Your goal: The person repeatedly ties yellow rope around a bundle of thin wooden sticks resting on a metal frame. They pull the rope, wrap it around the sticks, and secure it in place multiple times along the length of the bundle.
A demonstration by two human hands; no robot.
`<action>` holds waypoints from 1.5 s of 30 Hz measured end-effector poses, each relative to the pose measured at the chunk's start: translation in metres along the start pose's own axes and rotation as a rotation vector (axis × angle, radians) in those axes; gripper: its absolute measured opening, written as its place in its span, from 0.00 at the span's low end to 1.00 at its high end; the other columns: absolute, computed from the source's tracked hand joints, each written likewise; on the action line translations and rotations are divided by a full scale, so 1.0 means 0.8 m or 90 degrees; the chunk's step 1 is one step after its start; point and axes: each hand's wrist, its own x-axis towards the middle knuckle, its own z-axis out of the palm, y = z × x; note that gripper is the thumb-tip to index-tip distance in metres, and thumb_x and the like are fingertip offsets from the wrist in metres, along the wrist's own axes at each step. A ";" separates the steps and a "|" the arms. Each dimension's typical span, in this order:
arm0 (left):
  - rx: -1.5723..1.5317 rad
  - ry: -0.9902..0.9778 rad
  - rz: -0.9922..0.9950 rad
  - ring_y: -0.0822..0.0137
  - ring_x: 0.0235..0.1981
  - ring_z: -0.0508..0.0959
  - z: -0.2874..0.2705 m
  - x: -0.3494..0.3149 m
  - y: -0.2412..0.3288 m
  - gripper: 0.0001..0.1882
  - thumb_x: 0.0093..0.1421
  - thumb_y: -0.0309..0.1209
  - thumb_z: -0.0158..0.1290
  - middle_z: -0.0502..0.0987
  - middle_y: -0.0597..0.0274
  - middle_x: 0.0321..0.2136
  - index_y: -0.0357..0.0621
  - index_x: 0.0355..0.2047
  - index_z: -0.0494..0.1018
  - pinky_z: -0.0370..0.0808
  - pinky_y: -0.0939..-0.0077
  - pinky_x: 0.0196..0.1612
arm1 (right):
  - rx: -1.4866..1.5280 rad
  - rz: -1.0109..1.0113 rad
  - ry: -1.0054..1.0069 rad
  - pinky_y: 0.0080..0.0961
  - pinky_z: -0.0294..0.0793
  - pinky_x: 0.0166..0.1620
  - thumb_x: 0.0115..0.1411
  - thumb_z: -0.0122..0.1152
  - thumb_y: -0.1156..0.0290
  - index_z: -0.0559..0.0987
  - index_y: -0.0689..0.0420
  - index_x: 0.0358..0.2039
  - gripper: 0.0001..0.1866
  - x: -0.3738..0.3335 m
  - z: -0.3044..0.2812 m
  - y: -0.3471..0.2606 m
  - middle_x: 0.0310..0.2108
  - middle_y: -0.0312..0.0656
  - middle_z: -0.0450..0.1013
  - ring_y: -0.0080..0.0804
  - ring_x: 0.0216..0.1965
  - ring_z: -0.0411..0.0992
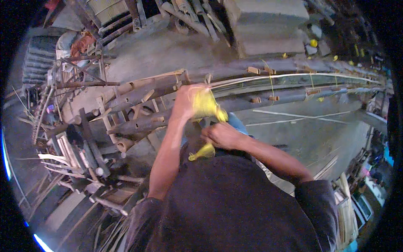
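Yellow twine (204, 103) hangs as a bunched hank at the near edge of the long pole frame (241, 100), seen overlapping its near pole; whether it touches the wood I cannot tell. The left hand (184, 100), above that near pole, clasps the hank's upper part. The right hand (224, 135), on the person's side of the frame, is curled and appears to pinch the lower twine, with a loose tuft (204, 152) trailing beneath; blur hides the exact finger contact. If either grip slackened, the strands could slide apart and knot; a hard tug might tighten a snarl, and loose ends could catch on the small wooden pegs (268, 71) jutting from the frame. A pale strip (289, 75) runs lengthwise inside the frame. Crossed pale sticks (300, 117) lie on the floor along its near side, and a yellow ball (313, 43) sits beyond its far side.
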 end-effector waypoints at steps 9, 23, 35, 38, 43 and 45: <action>-0.147 -0.105 -0.137 0.68 0.21 0.71 -0.033 0.162 -0.017 0.24 0.66 0.49 0.43 0.70 0.66 0.17 0.41 0.27 0.73 0.71 0.71 0.29 | -0.159 -0.022 0.080 0.40 0.78 0.32 0.55 0.52 0.61 0.80 0.51 0.22 0.12 0.000 0.064 0.046 0.22 0.42 0.77 0.42 0.24 0.78; 0.019 0.014 0.127 0.54 0.38 0.80 -0.161 0.068 -0.064 0.20 0.63 0.46 0.49 0.80 0.52 0.35 0.43 0.41 0.77 0.75 0.63 0.43 | -0.247 0.236 0.417 0.29 0.77 0.33 0.53 0.61 0.75 0.77 0.57 0.39 0.11 -0.003 -0.091 -0.100 0.31 0.41 0.76 0.36 0.29 0.77; 0.078 -0.072 0.108 0.46 0.39 0.78 -0.064 -0.061 -0.100 0.12 0.59 0.33 0.51 0.79 0.47 0.34 0.42 0.40 0.75 0.74 0.55 0.43 | -0.016 0.271 0.255 0.31 0.72 0.39 0.56 0.61 0.68 0.79 0.57 0.29 0.06 0.051 -0.040 -0.171 0.26 0.38 0.72 0.33 0.33 0.72; 0.012 0.093 0.249 0.48 0.33 0.79 -0.045 -0.059 -0.122 0.11 0.59 0.36 0.51 0.79 0.50 0.32 0.41 0.34 0.75 0.75 0.54 0.39 | -0.393 -0.068 0.195 0.44 0.75 0.37 0.58 0.55 0.66 0.80 0.51 0.28 0.07 0.121 -0.149 -0.227 0.24 0.45 0.73 0.47 0.32 0.75; 0.160 0.068 0.149 0.45 0.34 0.78 -0.028 -0.051 -0.126 0.11 0.61 0.35 0.49 0.79 0.49 0.30 0.43 0.36 0.77 0.74 0.52 0.38 | -0.213 0.012 0.114 0.40 0.74 0.40 0.56 0.59 0.57 0.81 0.60 0.32 0.17 0.242 -0.170 -0.154 0.33 0.46 0.75 0.44 0.35 0.75; 0.222 0.046 0.138 0.44 0.31 0.78 -0.022 -0.040 -0.127 0.12 0.62 0.37 0.48 0.79 0.48 0.28 0.43 0.35 0.77 0.75 0.51 0.36 | -0.346 0.292 0.053 0.42 0.74 0.40 0.59 0.55 0.51 0.81 0.61 0.33 0.23 0.243 -0.177 -0.104 0.32 0.50 0.77 0.46 0.34 0.77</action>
